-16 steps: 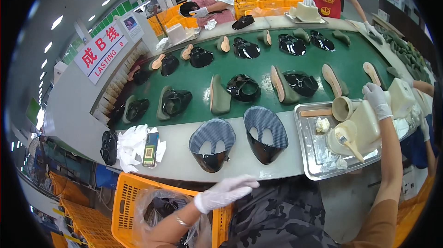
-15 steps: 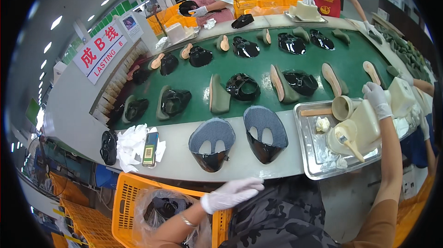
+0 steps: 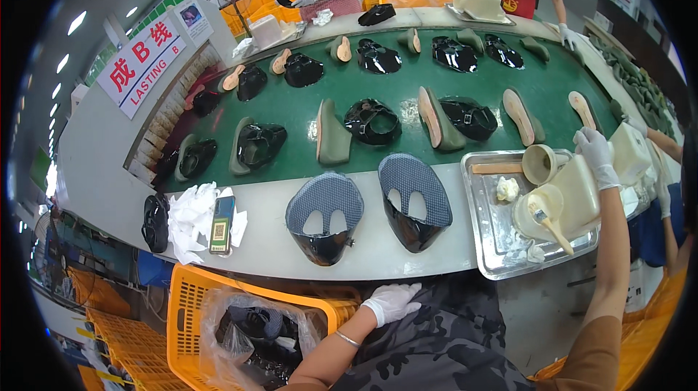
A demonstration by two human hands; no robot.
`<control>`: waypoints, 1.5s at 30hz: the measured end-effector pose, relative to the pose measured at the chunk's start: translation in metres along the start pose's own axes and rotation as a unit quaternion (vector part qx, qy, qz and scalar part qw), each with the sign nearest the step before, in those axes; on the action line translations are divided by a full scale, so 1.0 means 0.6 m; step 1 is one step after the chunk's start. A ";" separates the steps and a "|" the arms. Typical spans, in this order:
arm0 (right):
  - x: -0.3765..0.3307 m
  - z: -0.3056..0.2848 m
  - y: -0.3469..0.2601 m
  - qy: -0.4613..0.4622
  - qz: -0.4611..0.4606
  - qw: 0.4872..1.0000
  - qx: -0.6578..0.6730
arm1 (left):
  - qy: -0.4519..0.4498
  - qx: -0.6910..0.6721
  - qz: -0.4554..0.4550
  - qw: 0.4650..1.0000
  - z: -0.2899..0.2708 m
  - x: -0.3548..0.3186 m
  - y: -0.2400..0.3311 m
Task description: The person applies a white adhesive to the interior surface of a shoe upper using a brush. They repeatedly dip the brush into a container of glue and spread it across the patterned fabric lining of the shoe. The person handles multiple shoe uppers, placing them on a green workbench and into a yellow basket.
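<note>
My left hand (image 3: pixel 394 302), in a white glove, lies with fingers stretched out on my camouflage-patterned lap, beside an orange crate (image 3: pixel 190 274). My right hand (image 3: pixel 596 157), also gloved, is closed at the top of a cream plastic container (image 3: pixel 578 191) on the metal tray; whatever its fingers grip is hidden. In front of that container a cream cup (image 3: pixel 536 213) holds a brush (image 3: pixel 556 232). Two black glossy shoe uppers with checked linings, a left one (image 3: pixel 325 234) and a right one (image 3: pixel 414 224), stand on the white ledge between my hands.
Rows of green shoe lasts (image 3: pixel 333 136) and black uppers (image 3: pixel 373 123) cover the green belt (image 3: pixel 291 162). White paper (image 3: pixel 191 224) and a phone (image 3: pixel 222 225) lie at the ledge's left. The metal tray (image 3: pixel 476 245) occupies its right end. Co-workers stand across and at the right.
My left hand has dropped from in front of the ledge onto my lap, its fingers still stretched. My right hand stays by the cream container. The view has shifted slightly.
</note>
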State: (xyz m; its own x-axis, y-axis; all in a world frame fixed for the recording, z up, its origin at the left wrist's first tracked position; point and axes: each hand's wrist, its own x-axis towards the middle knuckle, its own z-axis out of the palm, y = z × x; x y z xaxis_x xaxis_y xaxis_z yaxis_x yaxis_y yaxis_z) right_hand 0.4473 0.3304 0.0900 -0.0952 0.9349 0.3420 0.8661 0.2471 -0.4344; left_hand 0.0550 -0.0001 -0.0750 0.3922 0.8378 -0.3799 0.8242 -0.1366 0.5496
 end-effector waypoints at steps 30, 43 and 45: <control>0.001 0.003 0.008 0.002 0.002 1.000 0.015 | 0.009 0.007 -0.024 1.000 0.012 0.006 -0.017; 0.002 0.004 0.011 0.004 0.006 1.000 0.021 | 0.012 0.002 -0.027 1.000 0.012 0.007 -0.019; 0.004 0.005 0.015 0.002 0.012 1.000 0.021 | 0.007 0.003 -0.028 1.000 0.010 0.007 -0.018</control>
State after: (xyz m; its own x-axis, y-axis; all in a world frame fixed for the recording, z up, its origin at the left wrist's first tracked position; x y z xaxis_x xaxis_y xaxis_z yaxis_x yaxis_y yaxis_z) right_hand 0.4531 0.3356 0.0844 -0.0735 0.9397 0.3341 0.8464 0.2359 -0.4774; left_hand 0.0501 0.0016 -0.0873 0.3401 0.8516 -0.3990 0.8471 -0.0932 0.5232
